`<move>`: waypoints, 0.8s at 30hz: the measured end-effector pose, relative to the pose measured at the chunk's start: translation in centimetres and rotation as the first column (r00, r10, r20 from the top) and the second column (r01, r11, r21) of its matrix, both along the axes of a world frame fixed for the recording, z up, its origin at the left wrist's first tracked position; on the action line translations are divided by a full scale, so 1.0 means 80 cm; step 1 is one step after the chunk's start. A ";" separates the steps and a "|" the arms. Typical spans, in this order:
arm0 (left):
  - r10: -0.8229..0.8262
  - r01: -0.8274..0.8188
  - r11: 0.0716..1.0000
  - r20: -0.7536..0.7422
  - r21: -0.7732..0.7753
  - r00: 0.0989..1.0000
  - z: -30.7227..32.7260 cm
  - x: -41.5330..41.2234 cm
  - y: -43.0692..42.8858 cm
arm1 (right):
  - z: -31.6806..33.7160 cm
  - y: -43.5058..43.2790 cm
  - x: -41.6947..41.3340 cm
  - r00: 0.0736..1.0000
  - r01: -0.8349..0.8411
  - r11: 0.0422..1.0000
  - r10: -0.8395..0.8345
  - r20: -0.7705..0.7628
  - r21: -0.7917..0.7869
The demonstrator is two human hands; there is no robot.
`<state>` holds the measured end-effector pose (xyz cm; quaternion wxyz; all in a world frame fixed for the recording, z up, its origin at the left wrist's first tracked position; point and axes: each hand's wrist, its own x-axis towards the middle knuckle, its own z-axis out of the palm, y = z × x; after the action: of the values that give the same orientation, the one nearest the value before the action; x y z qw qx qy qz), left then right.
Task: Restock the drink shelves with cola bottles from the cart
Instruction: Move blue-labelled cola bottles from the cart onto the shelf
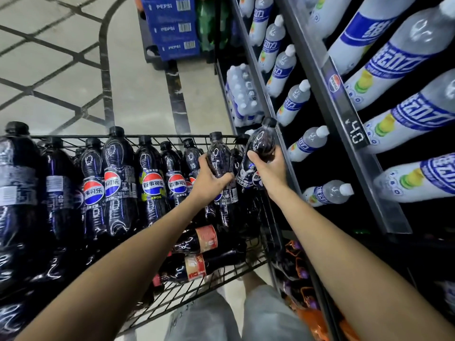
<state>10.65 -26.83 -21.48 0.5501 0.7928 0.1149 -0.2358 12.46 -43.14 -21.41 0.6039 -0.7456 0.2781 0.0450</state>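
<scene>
A black wire cart (pixel 172 139) holds several dark cola bottles with red, white and blue labels, standing in rows. My left hand (pixel 209 179) grips one upright cola bottle (pixel 218 153) at the cart's right end. My right hand (pixel 269 168) holds a second cola bottle (pixel 261 143) by its middle, lifted and tilted toward the dark shelf unit (pixel 344 114) on the right. Its cap is close to the shelf's front rail.
The shelves carry rows of white bottles with blue labels (pixel 394 65). Two cola bottles with red labels (pixel 197 242) lie flat in the cart. Blue Pepsi cartons (pixel 172 28) are stacked on the floor ahead. Orange packs (pixel 302 279) sit on the bottom shelf.
</scene>
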 end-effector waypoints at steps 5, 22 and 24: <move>-0.032 0.031 0.999 -0.032 -0.040 0.999 0.004 -0.004 0.013 | 0.008 0.005 -0.021 0.998 0.034 0.999 -0.032 -0.052 0.026; -0.140 0.114 0.977 -0.142 -0.179 0.980 0.088 -0.115 0.001 | 0.057 0.016 -0.187 0.986 0.157 0.963 -0.140 -0.093 0.219; -0.166 0.123 0.957 -0.146 -0.263 0.975 0.095 -0.143 -0.006 | 0.062 0.014 -0.218 0.980 0.194 0.948 -0.174 -0.098 0.254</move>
<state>-0.77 -27.31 -13.85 0.6161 0.7002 0.0712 -0.3537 -5.00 -42.03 -16.44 0.6880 -0.6279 0.3601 0.0525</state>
